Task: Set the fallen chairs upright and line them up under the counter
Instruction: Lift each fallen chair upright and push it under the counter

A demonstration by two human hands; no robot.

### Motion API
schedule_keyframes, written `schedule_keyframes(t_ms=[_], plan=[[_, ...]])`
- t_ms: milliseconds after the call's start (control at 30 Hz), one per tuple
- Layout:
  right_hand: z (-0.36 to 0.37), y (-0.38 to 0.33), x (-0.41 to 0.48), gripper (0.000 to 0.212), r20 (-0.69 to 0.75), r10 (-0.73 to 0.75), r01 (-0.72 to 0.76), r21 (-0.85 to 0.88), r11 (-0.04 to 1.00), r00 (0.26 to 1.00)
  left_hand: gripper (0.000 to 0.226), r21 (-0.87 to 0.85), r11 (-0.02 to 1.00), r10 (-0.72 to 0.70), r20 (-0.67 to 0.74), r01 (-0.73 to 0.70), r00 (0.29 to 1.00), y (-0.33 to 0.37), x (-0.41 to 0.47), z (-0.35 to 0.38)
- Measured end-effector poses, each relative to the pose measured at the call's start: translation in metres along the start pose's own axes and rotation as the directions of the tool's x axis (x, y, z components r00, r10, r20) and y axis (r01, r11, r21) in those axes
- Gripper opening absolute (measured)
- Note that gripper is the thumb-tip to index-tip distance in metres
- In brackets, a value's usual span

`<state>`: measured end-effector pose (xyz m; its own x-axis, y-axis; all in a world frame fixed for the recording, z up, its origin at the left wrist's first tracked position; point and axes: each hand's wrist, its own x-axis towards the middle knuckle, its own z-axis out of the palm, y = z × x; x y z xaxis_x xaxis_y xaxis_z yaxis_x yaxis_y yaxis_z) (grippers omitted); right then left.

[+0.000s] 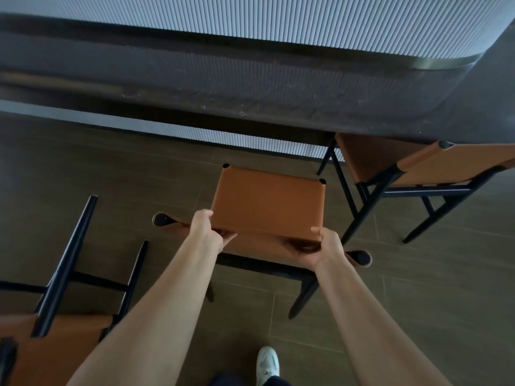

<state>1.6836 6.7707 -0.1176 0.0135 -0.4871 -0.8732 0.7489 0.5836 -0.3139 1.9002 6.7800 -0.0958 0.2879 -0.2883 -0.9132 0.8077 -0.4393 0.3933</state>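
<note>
Three chairs with orange seats and dark frames show on the brown tiled floor [111, 176]. At the centre stands the middle chair [267, 201], upright, its seat facing up and its front edge towards 12 o'clock, just short of the dark counter [250, 79] and not under it. Both hands hold its backrest [264, 246], the orange band across the near side of the seat. The left hand [206, 229] grips the band towards its 9 o'clock end, fingers curled over the top edge and closed on it. The right hand [320, 249] grips towards the 3 o'clock end, thumb raised above the band and fingers wrapped round its far face. Two rear legs of this chair reach down towards 6 o'clock; whether all four feet touch the floor I cannot tell. At 2 o'clock the right chair [446, 165] stands upright with its seat partly tucked beneath the counter's edge, apart from the middle chair. At 8 o'clock the fallen chair [55, 338] lies on the floor, its dark legs pointing towards 1 o'clock and its orange part in the lower left corner, well apart from the counter. A white shoe [267, 363] shows at 6 o'clock between the forearms.
</note>
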Motion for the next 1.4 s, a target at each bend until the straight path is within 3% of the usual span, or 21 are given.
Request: schedule_keyframes(t_ms=[200,300,467,667,967,1400], plan=[[0.049,-0.036,0.006,0.018,-0.031,-0.088,0.081,-0.192,0.978,0.996,0.017,0.136,0.99,0.016,0.074,-0.026,0.997,0.051,0.006,0.037],[0.07,-0.054,0.007,0.016,-0.066,-0.089,0.071,-0.232,0.97,0.994,0.026,0.237,0.971,0.017,0.091,-0.039,0.996,0.073,0.01,0.053],[0.102,-0.077,0.012,0.033,-0.109,-0.135,0.098,-0.294,0.951,0.985,0.019,0.309,0.946,0.056,0.142,-0.098,0.988,0.092,0.01,0.075],[0.128,-0.098,0.021,0.035,-0.082,-0.197,0.154,-0.369,0.917,0.977,0.034,0.426,0.892,0.019,0.303,-0.154,0.953,0.123,0.019,0.095],[0.184,-0.144,0.042,0.044,-0.032,-0.215,0.186,-0.393,0.901,0.976,0.033,0.409,0.882,0.069,0.378,-0.233,0.923,0.163,0.029,0.16],[0.227,-0.187,0.074,0.046,-0.039,-0.21,0.176,-0.416,0.892,0.977,0.041,0.357,0.917,0.005,0.433,-0.177,0.902,0.197,0.033,0.214]])
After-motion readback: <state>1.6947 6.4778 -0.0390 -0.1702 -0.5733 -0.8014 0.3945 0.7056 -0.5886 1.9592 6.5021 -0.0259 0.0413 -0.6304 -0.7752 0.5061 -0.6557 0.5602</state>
